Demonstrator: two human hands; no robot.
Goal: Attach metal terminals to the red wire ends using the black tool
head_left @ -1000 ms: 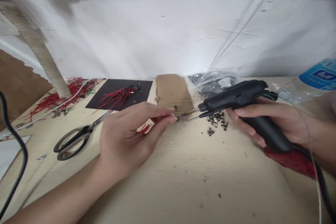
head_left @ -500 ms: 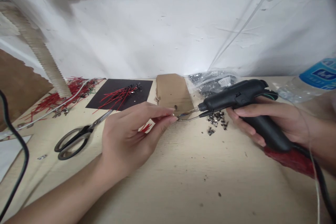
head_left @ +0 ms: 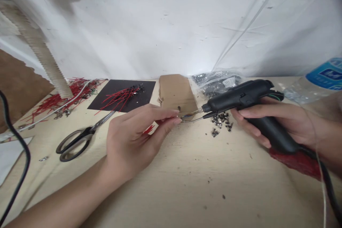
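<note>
My right hand [head_left: 283, 121] is wrapped round the grip of a black soldering gun [head_left: 240, 96], whose tip and thin metal feed tube point left. Thumb and forefinger of my left hand [head_left: 141, 137] are pinched together right at that tip. Red wire [head_left: 148, 129] shows in the gap under the left fingers; its end, and any small part on it, is mostly covered by the fingertips. A brown cardboard piece [head_left: 176, 92] lies flat just behind the tip. Below the gun's nozzle, small metal parts [head_left: 220, 121] are scattered on the table.
Black-handled scissors [head_left: 76, 144] lie left of my left hand. Behind them, red wires [head_left: 120, 96] rest on a black sheet [head_left: 100, 94], with a larger red wire heap [head_left: 53, 103] farther left. A plastic bag of parts [head_left: 216, 82] and a bottle [head_left: 323, 76] stand at the back right.
My left hand has shifted very slightly to the right, still pinching by the tip. The soldering gun stays almost in the same place.
</note>
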